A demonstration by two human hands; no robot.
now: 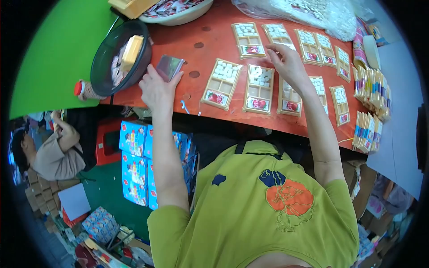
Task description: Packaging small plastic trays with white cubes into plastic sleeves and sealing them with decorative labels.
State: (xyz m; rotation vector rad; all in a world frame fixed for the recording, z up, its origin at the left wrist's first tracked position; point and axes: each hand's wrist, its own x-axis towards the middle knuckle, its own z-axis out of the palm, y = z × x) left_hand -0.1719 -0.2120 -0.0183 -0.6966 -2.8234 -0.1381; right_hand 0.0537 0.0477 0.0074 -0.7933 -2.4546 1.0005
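My left hand (157, 91) is closed around a clear, dark-tinted rectangular plastic piece (170, 67) on the table, thumb on one side and fingers on the other. My right hand (288, 67) hovers over the trays, its fingers curled and thumb drawn in; whatever its fingertips hold, if anything, is too small to make out. Below its fingertips lies a beige compartment tray (258, 91) with white pieces at the top and a red fruit picture at the bottom. A similar tray (221, 84) lies to its left, another tray (248, 41) behind, and several more to the right.
On the left stand a black basin (99, 67) with small packets and a beige tray stack (132, 52), and a red-capped jar (85, 90). A white bowl (183, 18) and a plastic bag (308, 11) lie behind. Packed trays (371, 89) stand at right. A person (58, 152) sits at left.
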